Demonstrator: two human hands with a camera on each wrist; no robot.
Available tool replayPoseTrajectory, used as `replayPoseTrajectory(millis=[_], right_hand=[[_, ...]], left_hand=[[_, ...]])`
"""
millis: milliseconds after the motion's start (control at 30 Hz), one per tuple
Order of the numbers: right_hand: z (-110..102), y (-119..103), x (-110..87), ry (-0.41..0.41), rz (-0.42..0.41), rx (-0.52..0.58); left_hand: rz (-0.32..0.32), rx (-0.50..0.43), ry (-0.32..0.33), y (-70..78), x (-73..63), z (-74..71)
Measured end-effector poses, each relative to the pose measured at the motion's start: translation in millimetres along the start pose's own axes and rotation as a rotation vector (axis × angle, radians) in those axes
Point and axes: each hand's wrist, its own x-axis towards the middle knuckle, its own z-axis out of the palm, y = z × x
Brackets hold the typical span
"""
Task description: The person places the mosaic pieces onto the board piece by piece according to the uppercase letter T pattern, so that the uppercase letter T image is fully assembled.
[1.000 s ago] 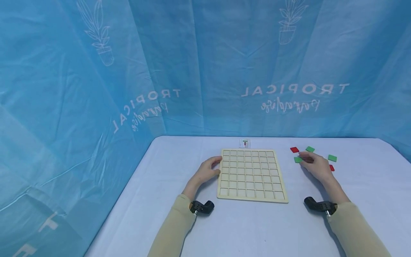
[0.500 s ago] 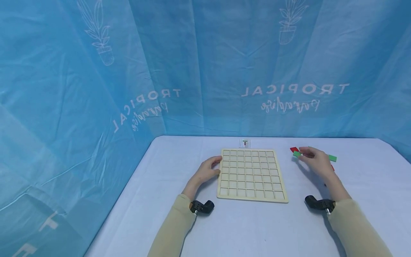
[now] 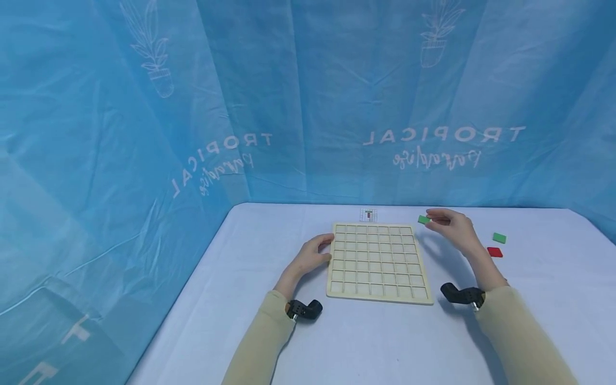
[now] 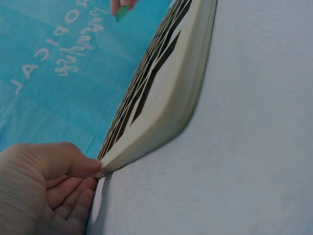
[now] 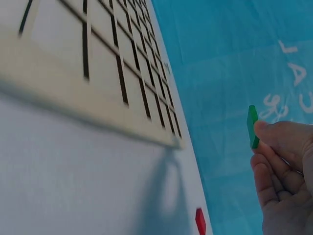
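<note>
White surface (image 3: 380, 345): near its far edge, the right hand (image 3: 452, 229) pinches a green tile (image 3: 423, 220); the curled left hand (image 3: 307, 256) holds a grid board (image 3: 380, 299).

We find the right hand (image 3: 451, 229) moved leftward, its pinched green tile (image 3: 423, 220) lifted nearer the wooden grid board (image 3: 375, 262). We now see a red tile (image 3: 494, 252) fully uncovered.
</note>
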Motion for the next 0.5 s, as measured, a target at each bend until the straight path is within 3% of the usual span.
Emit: replayPoseTrajectory(millis=[233,500], right_hand=[[-1,-106,-26.5,-0.134,0.033,0.115],[32,-126,-18.3,-0.167,0.005,0.167]], left_hand=[[0.001,0.003,-0.003,1.2,-0.1,0.2],[-0.002,0.005,-0.006,2.5,-1.1,-0.6]])
